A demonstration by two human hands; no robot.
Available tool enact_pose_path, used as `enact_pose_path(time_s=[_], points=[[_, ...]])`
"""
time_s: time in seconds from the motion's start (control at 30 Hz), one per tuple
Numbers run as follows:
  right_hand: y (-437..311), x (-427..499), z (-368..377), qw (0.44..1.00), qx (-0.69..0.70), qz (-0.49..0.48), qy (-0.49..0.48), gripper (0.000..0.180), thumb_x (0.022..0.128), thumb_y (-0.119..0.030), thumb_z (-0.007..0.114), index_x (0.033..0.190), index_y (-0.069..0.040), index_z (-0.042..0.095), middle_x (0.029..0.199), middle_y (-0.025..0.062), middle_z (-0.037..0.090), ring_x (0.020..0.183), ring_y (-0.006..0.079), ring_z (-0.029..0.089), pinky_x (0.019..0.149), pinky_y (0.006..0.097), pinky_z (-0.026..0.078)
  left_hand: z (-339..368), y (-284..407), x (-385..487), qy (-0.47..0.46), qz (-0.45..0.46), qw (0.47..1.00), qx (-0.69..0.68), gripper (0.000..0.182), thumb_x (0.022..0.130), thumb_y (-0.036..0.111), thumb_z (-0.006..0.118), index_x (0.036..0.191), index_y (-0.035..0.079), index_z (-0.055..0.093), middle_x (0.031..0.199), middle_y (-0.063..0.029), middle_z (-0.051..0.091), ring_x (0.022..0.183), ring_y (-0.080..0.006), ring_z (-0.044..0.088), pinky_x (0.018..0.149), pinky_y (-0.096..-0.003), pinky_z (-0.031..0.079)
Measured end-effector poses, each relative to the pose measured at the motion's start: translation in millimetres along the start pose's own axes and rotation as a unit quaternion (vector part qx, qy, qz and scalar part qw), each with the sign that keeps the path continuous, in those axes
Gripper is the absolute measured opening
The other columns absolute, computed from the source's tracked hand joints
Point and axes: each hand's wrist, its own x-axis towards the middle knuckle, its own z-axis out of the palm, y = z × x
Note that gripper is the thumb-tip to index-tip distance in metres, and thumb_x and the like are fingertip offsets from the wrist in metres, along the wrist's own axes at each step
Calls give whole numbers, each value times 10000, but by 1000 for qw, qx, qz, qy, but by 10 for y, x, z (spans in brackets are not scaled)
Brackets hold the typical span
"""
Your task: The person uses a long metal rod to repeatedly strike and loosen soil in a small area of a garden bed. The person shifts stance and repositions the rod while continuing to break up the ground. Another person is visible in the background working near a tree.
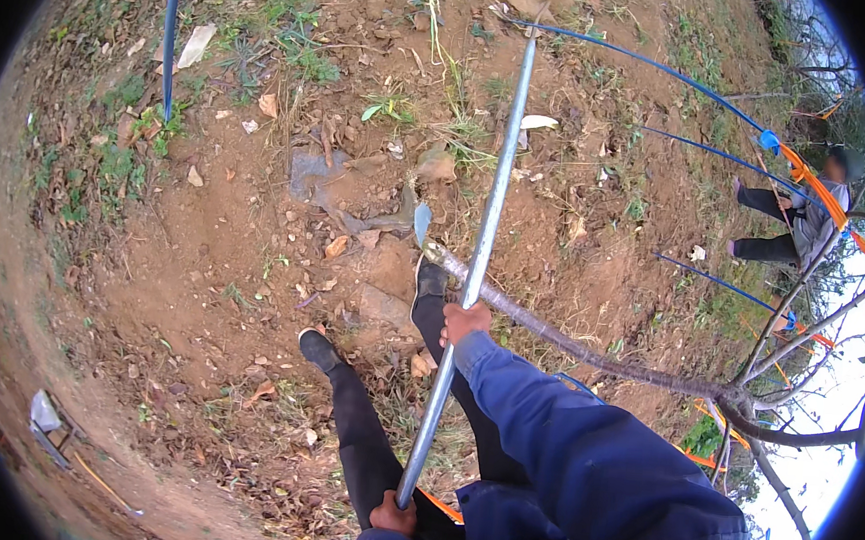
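Note:
A long silvery metal pole point(501, 173) slants across the view, its narrow far tip up near a blue strap point(643, 61). Whether tip and strap touch, I cannot tell. My right hand point(466, 323) is wrapped around the pole about midway, at the end of a blue sleeve. Low in the view, my left hand point(394, 514) grips its near end. Behind the pole runs a slim tree trunk point(577, 348); its lower end is close to one of my dark shoes point(432, 277), beside a bluish leaf point(421, 222).
Bare branches point(750, 401) fork at the right, with orange straps point(814, 187) tied to blue ones. Another person point(789, 220) stands there holding a thin stick. A blue strap point(170, 41) hangs at upper left. Brown soil point(207, 269) has stones and leaves; a small frame point(56, 432) bears a pale bag.

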Motion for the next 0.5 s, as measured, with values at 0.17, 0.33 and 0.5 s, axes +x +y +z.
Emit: enact_pose_path(time_s=[0.17, 0.33, 0.5], points=[[-604, 216, -239, 997, 51, -34, -53, 166, 775, -21, 583, 834, -42, 430, 558, 82, 469, 380, 164, 457, 302, 331, 366, 82, 548, 148, 12, 89, 996, -9, 216, 731, 238, 679, 768, 93, 522, 558, -182, 566, 524, -392, 577, 497, -484, 455], [-1572, 678, -377, 994, 54, -85, -49, 170, 781, -37, 574, 852, 14, 427, 553, 83, 470, 392, 157, 461, 313, 317, 402, 71, 1477, 628, 23, 140, 990, -7, 202, 727, 218, 661, 813, 79, 543, 590, -188, 586, 567, -395, 593, 538, -498, 469], [-2345, 1115, -448, 988, 9, -155, 3, 229, 778, -45, 593, 924, 54, 447, 625, 107, 505, 447, 172, 495, 372, 311, 438, 376, 2192, 1105, -29, 117, 993, -2, 233, 742, 265, 633, 864, 75, 577, 680, -209, 619, 649, -401, 609, 635, -505, 485]])
